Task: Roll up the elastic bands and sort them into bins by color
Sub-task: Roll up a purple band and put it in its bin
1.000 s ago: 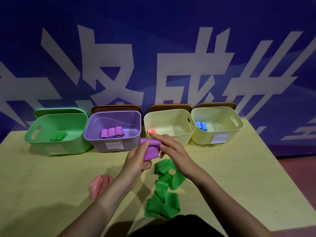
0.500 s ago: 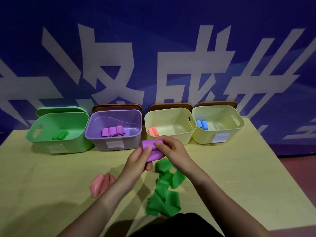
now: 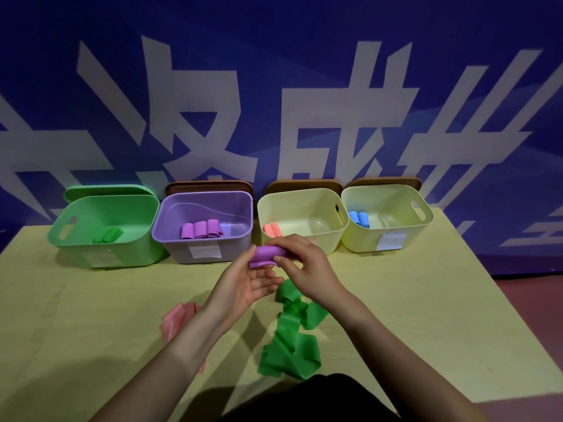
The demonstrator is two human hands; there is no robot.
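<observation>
Since a second ago the purple band has been wound shorter; the loose tail that hung below the hands is nearly gone, and the hands have closed in on the roll. The camera has hardly shifted.

Nearest me, a long green band lies unrolled and rumpled on the table, running from the near edge up under the right wrist. To its left a pink band lies loose too, partly hidden behind the left forearm.

Above them the two hands work close together in the air. The left hand cups the roll from below with its fingertips on it, and the right hand pinches it from the top and side. Whether the last flap is fully tucked I can't quite make out.

Beyond stand four bins in a row. The green bin holds what looks like one green roll, the purple bin three purple rolls, the middle cream bin a couple of pink rolls, and the far right bin blue ones.

So I'd judge the job well along: this purple roll goes to its bin next, then the pink and green bands need rolling.
</observation>
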